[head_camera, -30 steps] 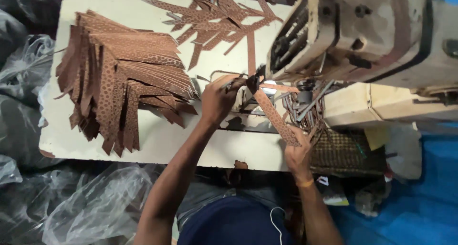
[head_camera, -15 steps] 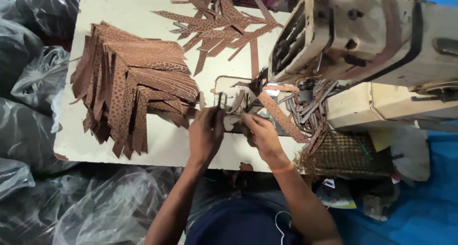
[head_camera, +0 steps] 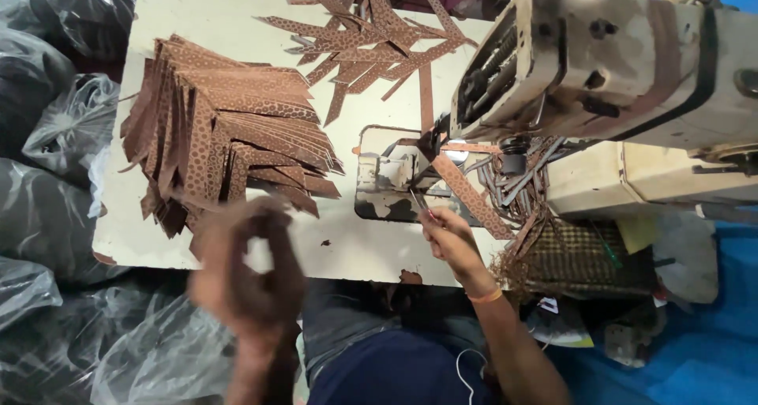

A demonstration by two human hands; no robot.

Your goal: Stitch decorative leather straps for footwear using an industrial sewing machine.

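My right hand [head_camera: 448, 238] rests at the table's front edge beside the sewing machine's metal plate [head_camera: 387, 185] and pinches a thin metal tool [head_camera: 419, 202] that points up at the plate. A brown patterned strip [head_camera: 467, 190] runs diagonally from under the needle area toward that hand. My left hand [head_camera: 246, 272] is raised off the table nearer to me, blurred by motion, fingers curled; I cannot make out anything in it. A fanned stack of brown patterned strips [head_camera: 217, 140] lies just beyond it on the white table [head_camera: 134, 239].
The worn cream sewing machine head [head_camera: 600, 65] overhangs the right side. Loose crossed strips [head_camera: 371, 38] lie at the back. A tangle of strips [head_camera: 521, 176] and a woven basket [head_camera: 580, 255] sit right of the needle. Grey plastic bags [head_camera: 47, 215] crowd the left.
My left hand has pulled away from the needle plate, down and left toward me. My right hand has stayed near the plate's front, and it now holds the thin tool alone there.
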